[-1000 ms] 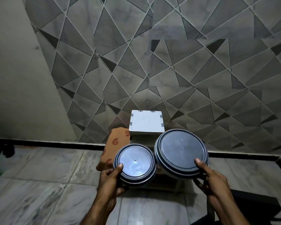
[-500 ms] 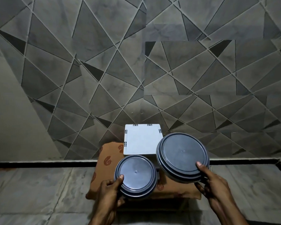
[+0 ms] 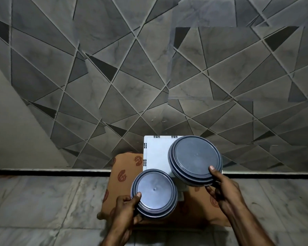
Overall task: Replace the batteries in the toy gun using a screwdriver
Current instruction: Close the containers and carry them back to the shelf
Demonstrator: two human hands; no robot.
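Observation:
I hold two round containers with dark blue-grey lids. My left hand (image 3: 125,208) grips the smaller container (image 3: 154,192) at its lower left edge, thumb on the lid. My right hand (image 3: 224,189) grips the larger container (image 3: 195,159) at its lower right edge, thumb on the lid rim. Both containers hang above a low stand draped in an orange patterned cloth (image 3: 124,167). A white square box (image 3: 156,153) sits on that cloth at the back, partly hidden by the larger container. No toy gun, screwdriver or batteries are in view.
A wall of grey geometric tiles (image 3: 149,68) rises right behind the stand, with a black strip (image 3: 43,173) at its foot. Pale marble floor tiles (image 3: 34,201) spread to the left and right of the stand.
The view has moved closer to the stand and wall. Both containers have come over the cloth and white box, the larger one now covering the box's right part.

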